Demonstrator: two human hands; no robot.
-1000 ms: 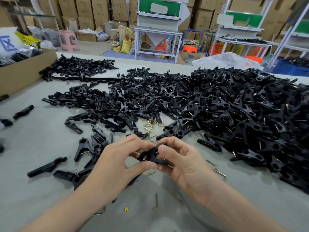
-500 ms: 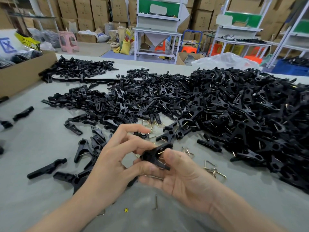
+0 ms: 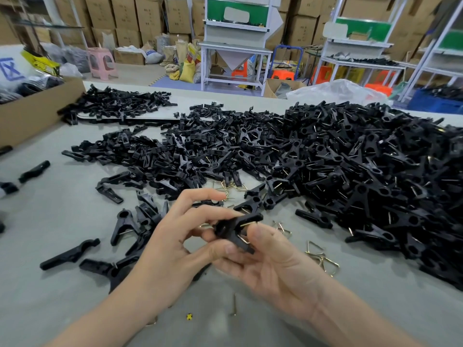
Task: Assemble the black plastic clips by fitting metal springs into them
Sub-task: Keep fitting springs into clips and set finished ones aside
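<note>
A black plastic clip (image 3: pixel 236 227) with a metal spring showing between its halves is held above the table, low in the middle of the head view. My left hand (image 3: pixel 175 246) pinches its left end between thumb and fingers, index finger raised. My right hand (image 3: pixel 273 264) lies palm up beneath it, thumb pressing on the clip's right side. Loose metal springs (image 3: pixel 322 257) lie on the table to the right of my hands, more springs (image 3: pixel 225 187) just beyond them.
A huge heap of black clips (image 3: pixel 350 171) covers the grey table (image 3: pixel 50 221) ahead and to the right. Loose clip halves (image 3: pixel 70 255) lie left of my hands. A cardboard box (image 3: pixel 32 111) stands far left. Shelving and cartons fill the background.
Both hands rose slightly with the clip. My right hand turned palm up and opened under it, and my left index finger lifted off the clip.
</note>
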